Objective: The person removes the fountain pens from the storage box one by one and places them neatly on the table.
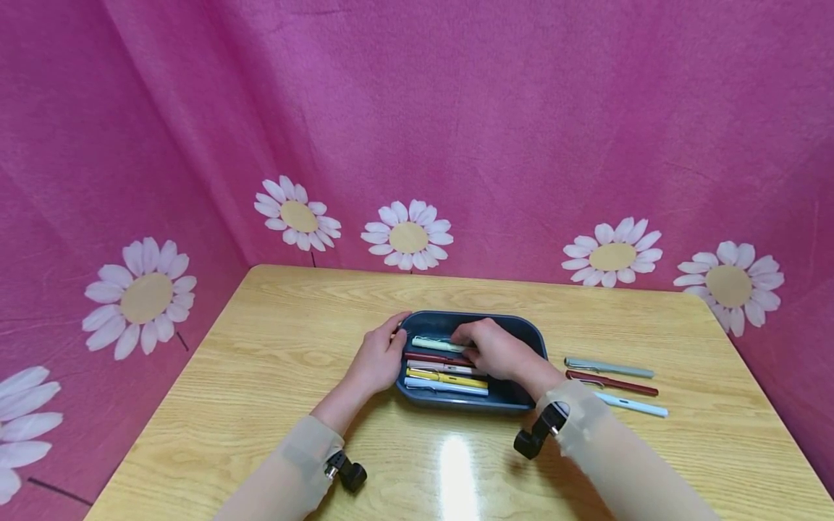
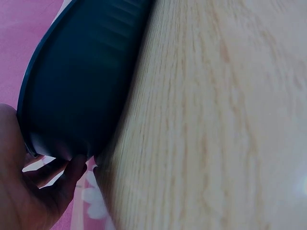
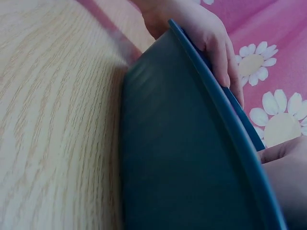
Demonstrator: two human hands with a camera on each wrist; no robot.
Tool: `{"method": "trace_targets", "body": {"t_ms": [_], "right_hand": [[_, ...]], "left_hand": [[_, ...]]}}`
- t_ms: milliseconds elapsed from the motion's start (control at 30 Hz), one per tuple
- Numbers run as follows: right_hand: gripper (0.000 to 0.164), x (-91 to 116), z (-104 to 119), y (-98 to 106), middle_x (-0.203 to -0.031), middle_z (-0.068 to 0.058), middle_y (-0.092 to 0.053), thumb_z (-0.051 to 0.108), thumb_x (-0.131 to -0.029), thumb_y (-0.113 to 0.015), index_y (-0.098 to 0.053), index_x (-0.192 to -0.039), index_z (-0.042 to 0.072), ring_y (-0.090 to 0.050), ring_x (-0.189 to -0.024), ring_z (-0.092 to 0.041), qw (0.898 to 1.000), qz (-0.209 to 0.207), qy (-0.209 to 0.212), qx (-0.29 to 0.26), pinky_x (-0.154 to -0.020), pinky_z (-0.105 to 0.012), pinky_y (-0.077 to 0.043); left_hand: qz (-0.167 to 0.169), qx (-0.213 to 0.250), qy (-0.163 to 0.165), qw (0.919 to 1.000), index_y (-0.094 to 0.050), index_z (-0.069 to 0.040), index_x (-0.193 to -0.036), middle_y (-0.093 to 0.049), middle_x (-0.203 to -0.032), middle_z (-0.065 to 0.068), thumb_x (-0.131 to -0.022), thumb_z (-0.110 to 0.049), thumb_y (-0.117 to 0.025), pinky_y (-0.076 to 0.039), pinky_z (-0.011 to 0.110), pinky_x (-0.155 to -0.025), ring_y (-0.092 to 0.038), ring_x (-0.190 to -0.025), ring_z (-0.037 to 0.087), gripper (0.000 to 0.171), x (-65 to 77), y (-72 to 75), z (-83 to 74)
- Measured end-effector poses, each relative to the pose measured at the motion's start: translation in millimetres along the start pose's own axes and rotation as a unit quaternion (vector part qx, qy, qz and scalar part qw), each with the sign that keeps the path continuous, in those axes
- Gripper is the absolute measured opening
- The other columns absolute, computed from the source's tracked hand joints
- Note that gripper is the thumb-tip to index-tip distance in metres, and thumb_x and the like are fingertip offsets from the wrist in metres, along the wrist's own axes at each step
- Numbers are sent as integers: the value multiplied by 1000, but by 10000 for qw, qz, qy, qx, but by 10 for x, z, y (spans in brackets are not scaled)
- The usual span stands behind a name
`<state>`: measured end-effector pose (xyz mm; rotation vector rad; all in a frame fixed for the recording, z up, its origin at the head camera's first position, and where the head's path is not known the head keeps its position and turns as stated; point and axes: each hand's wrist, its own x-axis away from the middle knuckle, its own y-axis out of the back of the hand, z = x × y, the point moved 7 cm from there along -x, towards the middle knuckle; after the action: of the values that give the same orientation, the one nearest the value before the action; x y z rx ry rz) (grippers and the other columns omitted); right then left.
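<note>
With fingers of left hand (image 1: 380, 356) gripping navy tray (image 1: 459, 404), seemingly for steadiness, and of right hand (image 1: 498, 351) pinching mint clip pen (image 1: 431, 344) inside.

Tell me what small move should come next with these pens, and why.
Probably let go of the pale green pen: the right hand seems to pinch its end inside the tray, alongside four other pens, while the left hand holds the tray's edge.
</note>
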<state>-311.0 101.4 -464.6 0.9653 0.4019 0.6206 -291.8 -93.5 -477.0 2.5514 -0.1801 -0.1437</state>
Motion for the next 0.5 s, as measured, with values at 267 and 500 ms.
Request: {"method": "trace_targets", "body": {"t_ms": [267, 500], "right_hand": [[27, 30, 30, 50, -109, -7, -74, -8, -92, -69, -77, -115, 2, -67, -100, -16, 9991, -215, -27, 366, -93, -43, -59], [30, 47, 52, 60, -114, -7, -67, -6, -93, -65, -74, -120, 1, -62, -101, -18, 9993, -91, -81, 351, -92, -40, -57]], "left_hand": [[-4, -22, 10, 10000, -47, -12, -161, -57, -151, 16, -115, -23, -42, -37, 53, -119, -52, -140, 32, 47, 5, 7, -11], [17, -3, 9, 10000, -47, -12, -160, -56, -152, 17, -115, -22, -41, -37, 53, -119, -51, -141, 33, 47, 8, 10, -19]]}}
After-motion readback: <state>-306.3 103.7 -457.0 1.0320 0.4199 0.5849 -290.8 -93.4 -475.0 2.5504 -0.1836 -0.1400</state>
